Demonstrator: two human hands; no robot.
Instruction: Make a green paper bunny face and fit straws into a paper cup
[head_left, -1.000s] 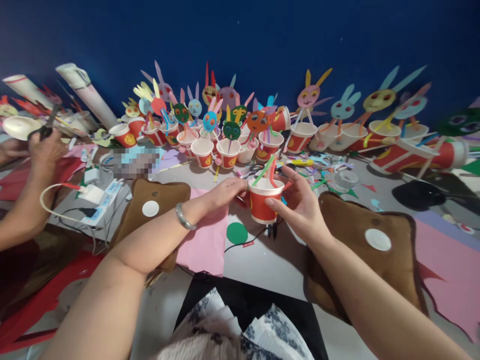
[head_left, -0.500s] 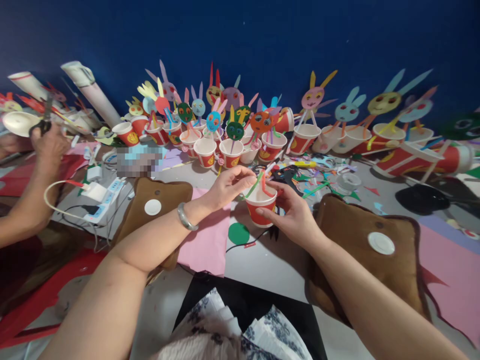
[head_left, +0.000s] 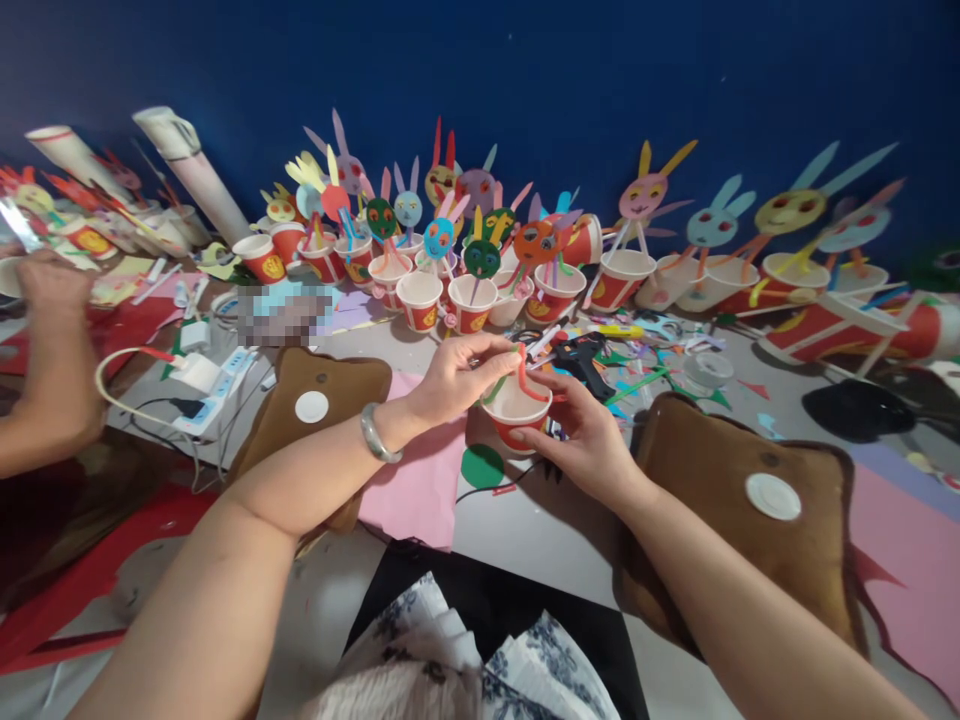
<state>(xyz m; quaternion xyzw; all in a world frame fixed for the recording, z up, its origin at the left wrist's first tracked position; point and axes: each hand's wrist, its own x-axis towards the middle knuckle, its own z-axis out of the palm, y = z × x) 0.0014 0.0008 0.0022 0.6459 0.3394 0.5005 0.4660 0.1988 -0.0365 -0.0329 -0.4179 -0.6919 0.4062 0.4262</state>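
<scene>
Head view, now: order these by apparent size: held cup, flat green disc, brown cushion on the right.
1. Brown cushion, partly covered by the arm
2. Held cup
3. Green disc

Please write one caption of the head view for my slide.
Left hand pinching a green strip in a red paper cup held by the right hand, before rabbit-eared paper figures.

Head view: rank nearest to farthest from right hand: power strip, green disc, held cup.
1. Cup: in the right hand.
2. Green disc: just left of the hand.
3. Power strip: much farther left.
</scene>
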